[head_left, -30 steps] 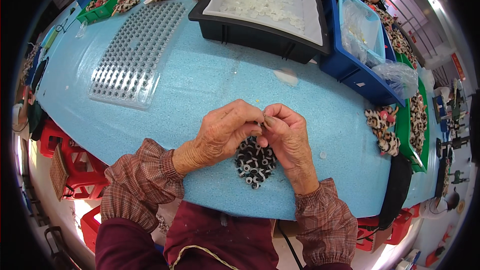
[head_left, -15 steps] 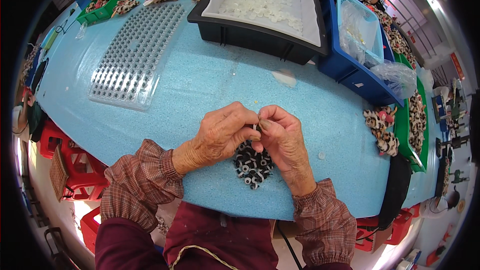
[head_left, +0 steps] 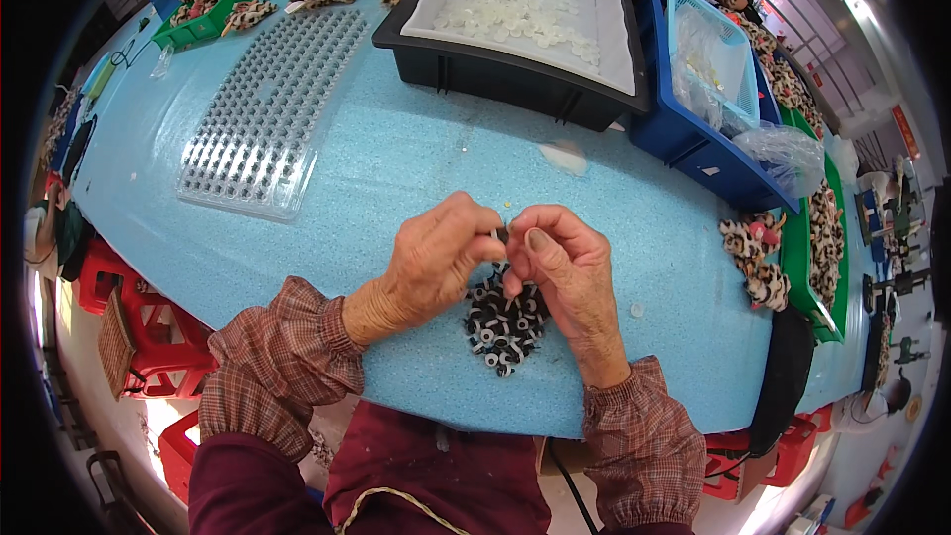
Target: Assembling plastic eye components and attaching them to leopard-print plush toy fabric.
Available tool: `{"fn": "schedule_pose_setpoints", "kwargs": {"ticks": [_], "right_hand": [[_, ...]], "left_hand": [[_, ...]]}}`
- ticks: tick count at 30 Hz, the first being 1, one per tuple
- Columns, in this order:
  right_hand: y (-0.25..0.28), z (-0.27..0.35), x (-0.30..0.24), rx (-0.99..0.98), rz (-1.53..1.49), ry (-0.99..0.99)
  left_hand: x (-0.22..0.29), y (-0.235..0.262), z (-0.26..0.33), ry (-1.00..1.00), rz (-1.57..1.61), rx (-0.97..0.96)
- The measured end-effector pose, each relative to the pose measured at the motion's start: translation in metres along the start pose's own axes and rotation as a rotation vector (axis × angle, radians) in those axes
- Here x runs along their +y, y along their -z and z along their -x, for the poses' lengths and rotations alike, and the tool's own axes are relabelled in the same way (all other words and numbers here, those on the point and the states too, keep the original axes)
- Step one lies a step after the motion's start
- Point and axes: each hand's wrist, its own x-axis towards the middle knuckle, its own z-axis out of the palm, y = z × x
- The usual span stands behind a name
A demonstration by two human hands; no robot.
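Note:
My left hand (head_left: 436, 256) and my right hand (head_left: 573, 282) meet fingertip to fingertip above the blue table. Between the thumb and index finger of the left one is pinched a small black-and-white piece (head_left: 500, 235), only partly visible. The right thumb and fingers curl in close beside it; whatever lies between them is too small to make out. Just below the hands, on the tabletop, sits a pile of small black pieces with white rings (head_left: 503, 334), its upper part partly covered by my right fingers.
A clear tray with rows of dark pieces (head_left: 263, 119) lies at left. Farther back stands a black bin (head_left: 515, 94) holding translucent discs (head_left: 525, 15). A blue crate (head_left: 693, 154) and a green tray (head_left: 795, 248) with leopard-print plush pieces (head_left: 758, 258) are at right.
The fingertips have shifted slightly, and the right thumb has drawn back from the left fingers. More of the pile shows below the hands.

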Motion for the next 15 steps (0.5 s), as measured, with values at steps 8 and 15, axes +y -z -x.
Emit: {"fn": "schedule_pose_setpoints", "kwargs": {"ticks": [8, 15], "right_hand": [[-0.0003, -0.0012, 0.0024, 0.051, 0.428, 0.224], [0.0, 0.0023, 0.0008, 0.08, 0.459, 0.155]], "left_hand": [[-0.002, -0.0007, 0.0005, 0.198, 0.125, -0.024], [0.0004, 0.0016, -0.0024, 0.176, 0.077, -0.101]]}}
